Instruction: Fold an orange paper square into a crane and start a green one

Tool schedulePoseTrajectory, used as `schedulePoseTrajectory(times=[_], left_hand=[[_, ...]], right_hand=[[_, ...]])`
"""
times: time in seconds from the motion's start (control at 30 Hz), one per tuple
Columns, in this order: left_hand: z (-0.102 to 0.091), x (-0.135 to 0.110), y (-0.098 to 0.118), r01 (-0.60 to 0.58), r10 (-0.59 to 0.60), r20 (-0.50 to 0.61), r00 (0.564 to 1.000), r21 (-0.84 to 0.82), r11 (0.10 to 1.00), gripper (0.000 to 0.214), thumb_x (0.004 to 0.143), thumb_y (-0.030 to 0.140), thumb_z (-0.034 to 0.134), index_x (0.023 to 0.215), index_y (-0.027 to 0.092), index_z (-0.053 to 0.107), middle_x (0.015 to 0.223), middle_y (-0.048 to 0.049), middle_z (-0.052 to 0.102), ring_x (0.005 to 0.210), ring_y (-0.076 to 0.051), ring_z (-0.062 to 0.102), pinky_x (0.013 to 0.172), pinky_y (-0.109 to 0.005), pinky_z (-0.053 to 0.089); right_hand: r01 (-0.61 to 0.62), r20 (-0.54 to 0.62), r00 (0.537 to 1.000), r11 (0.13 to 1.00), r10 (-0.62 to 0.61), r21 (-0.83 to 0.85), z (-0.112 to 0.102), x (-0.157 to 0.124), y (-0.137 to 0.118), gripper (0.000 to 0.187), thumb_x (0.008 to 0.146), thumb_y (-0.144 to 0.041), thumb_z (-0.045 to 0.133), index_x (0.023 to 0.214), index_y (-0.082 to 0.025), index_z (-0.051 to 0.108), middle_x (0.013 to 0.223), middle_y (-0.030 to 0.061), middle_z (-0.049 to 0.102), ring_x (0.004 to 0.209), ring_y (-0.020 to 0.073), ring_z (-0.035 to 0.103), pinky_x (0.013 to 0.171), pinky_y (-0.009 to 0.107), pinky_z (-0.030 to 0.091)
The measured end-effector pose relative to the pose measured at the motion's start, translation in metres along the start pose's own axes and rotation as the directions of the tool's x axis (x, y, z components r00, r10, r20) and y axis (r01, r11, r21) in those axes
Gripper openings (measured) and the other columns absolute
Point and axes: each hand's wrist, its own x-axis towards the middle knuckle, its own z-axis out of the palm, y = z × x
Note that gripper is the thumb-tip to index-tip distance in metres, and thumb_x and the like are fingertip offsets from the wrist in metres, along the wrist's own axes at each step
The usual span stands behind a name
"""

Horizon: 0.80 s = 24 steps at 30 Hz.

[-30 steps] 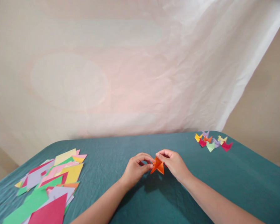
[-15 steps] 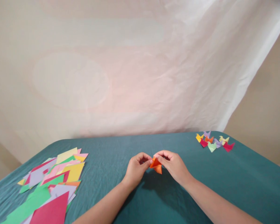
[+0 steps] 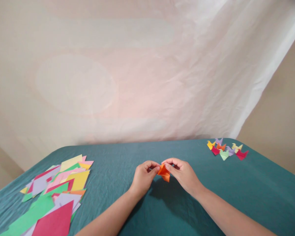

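Note:
A small folded piece of orange paper is held just above the table, near the middle of the head view. My left hand pinches its left corner between thumb and fingers. From the other side my right hand grips its upper right edge, thumb towards me. One pointed flap of the paper hangs down between the two hands. The fingertips hide part of the folds.
A spread-out pile of coloured paper sheets lies on the left of the green-covered table. Several small folded paper birds sit at the far right. Behind the table hangs a pale cloth.
The orange paper has tilted slightly, and its lower flap sits a little higher and further left. Both hands keep their pinch in almost the same place.

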Motion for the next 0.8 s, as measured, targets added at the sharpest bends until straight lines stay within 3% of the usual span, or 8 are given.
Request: schedulePoseTrajectory(times=[0.13, 0.3, 0.57, 0.8], left_hand=[[-0.007, -0.002, 0.007, -0.191, 0.205, -0.031, 0.978, 0.254, 0.948, 0.017, 0.086, 0.023, 0.05, 0.081, 0.019, 0.067, 0.08, -0.0028, 0.067, 0.076, -0.016, 0.06, 0.072, -0.026, 0.044], [-0.011, -0.005, 0.01, -0.361, 0.391, 0.015, 0.92, 0.421, 0.832, 0.018, 0.09, 0.02, 0.045, 0.087, 0.019, 0.063, 0.083, -0.0054, 0.065, 0.081, -0.017, 0.058, 0.078, -0.03, 0.044], [-0.006, -0.012, 0.016, -0.395, 0.443, 0.065, 0.894, 0.579, 0.714, 0.017, 0.09, 0.02, 0.043, 0.087, 0.019, 0.06, 0.083, -0.0059, 0.062, 0.081, -0.019, 0.056, 0.075, -0.033, 0.041], [-0.006, -0.012, 0.017, -0.426, 0.451, 0.085, 0.888, 0.518, 0.742, 0.017, 0.092, 0.02, 0.04, 0.088, 0.019, 0.056, 0.083, -0.0057, 0.06, 0.081, -0.019, 0.055, 0.076, -0.032, 0.043]], right_hand=[[0.007, -0.016, 1.0, 0.999, -0.008, -0.042, -0.001, 0.0, 0.0, 0.021, 0.086, -0.032, 0.052, 0.094, -0.02, 0.066, 0.09, 0.0034, 0.07, 0.076, 0.018, 0.063, 0.07, 0.027, 0.048], [0.052, -0.019, 0.998, 0.995, -0.054, -0.084, -0.002, -0.001, -0.005, 0.021, 0.087, -0.031, 0.05, 0.097, -0.02, 0.065, 0.095, 0.0045, 0.069, 0.082, 0.0182, 0.063, 0.072, 0.028, 0.048], [0.18, -0.077, 0.977, 0.963, -0.198, -0.201, 0.005, -0.003, -0.005, 0.015, 0.08, -0.018, 0.057, 0.092, -0.022, 0.064, 0.09, 0.0029, 0.067, 0.079, 0.0169, 0.061, 0.067, 0.026, 0.047], [0.264, -0.071, 0.949, 0.895, -0.308, -0.359, 0.005, -0.005, -0.002, 0.009, 0.083, -0.018, 0.055, 0.086, -0.023, 0.062, 0.086, 0.004, 0.065, 0.08, 0.0194, 0.059, 0.067, 0.028, 0.047]])
